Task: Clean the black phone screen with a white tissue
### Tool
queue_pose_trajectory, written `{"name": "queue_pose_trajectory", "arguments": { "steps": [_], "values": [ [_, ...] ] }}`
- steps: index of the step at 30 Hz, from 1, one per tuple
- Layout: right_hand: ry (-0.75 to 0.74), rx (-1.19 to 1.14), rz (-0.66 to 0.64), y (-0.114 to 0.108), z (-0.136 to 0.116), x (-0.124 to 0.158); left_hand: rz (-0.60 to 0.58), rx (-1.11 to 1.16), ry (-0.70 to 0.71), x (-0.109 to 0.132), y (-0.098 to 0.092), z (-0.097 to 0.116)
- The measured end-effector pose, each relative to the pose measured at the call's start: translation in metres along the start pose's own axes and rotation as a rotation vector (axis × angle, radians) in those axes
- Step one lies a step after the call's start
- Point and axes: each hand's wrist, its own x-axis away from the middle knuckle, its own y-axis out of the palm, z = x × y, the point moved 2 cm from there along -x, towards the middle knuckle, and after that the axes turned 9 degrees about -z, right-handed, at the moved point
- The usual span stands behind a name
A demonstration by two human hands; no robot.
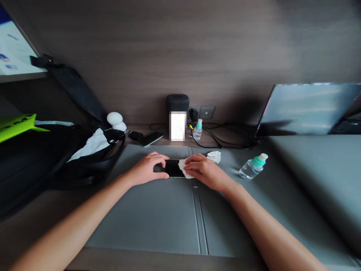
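A phone [173,169] with a dark screen lies face up, lengthwise across the grey desk mat [146,214]. My left hand [147,168] grips its left end, with the thumb on the near edge and fingers at the far edge. A white tissue [184,168] is pressed on the right part of the screen under the fingers of my right hand [207,171], which are bent over it. The phone's right end is hidden by tissue and fingers. Just beyond my right hand sits a crumpled tissue [214,156]. A clear spray bottle [252,168] with a teal collar leans to the right of it.
At the back stand a black speaker-like box [177,102], a second small bottle [197,131] and cables [216,141]. Another phone [150,139] and a white round device [115,119] are at the back left. A black bag [42,162] fills the left; a laptop [307,109] stands right.
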Motion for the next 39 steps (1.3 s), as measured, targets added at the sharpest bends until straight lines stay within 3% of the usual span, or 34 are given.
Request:
{"name": "queue_pose_trajectory", "arguments": {
  "steps": [6, 12, 17, 22, 28, 34, 39],
  "values": [
    [-0.139, -0.036, -0.079, 0.005, -0.007, -0.004, -0.001, -0.015, 0.019, 0.000, 0.000, 0.000],
    [-0.035, -0.034, 0.004, 0.004, 0.001, 0.000, 0.001, -0.016, -0.005, 0.000, 0.000, 0.001],
    [-0.102, -0.056, -0.049, 0.007, 0.000, -0.001, -0.002, -0.013, -0.005, 0.001, 0.000, 0.001],
    [0.014, -0.020, 0.038, 0.004, 0.006, 0.002, 0.000, -0.015, -0.017, 0.001, 0.001, 0.000],
    [-0.093, -0.033, -0.060, 0.005, -0.005, -0.001, -0.007, -0.009, -0.013, 0.000, 0.000, 0.000],
    [-0.001, -0.032, 0.011, 0.001, 0.005, 0.004, -0.001, -0.006, -0.006, 0.000, 0.001, -0.001],
    [-0.071, -0.049, -0.050, 0.006, -0.004, -0.001, -0.008, -0.009, -0.001, 0.000, 0.000, 0.001]
  ]
}}
